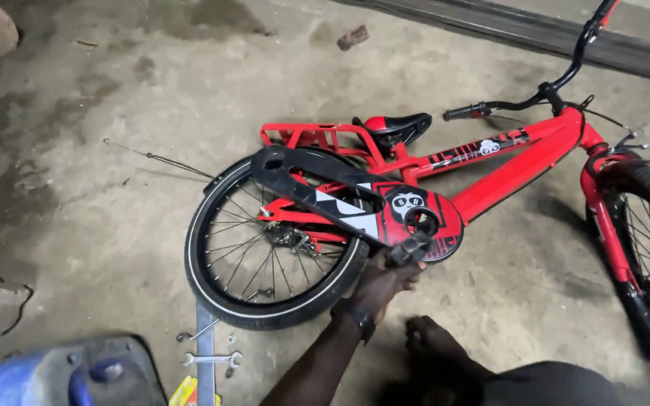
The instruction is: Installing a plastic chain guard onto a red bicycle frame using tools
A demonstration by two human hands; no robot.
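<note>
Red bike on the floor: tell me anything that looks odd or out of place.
The red bike lies flat on its side on the concrete. A thin loose cable trails across the floor behind the rear wheel. Wrenches lie scattered nearby. One hand grips the pedal.

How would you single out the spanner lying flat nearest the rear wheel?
Start at the red bicycle lying on the concrete; below its rear wheel runs a grey metal bar. The silver spanner lies crosswise over that bar, unlike the loose pieces beside it.
</note>
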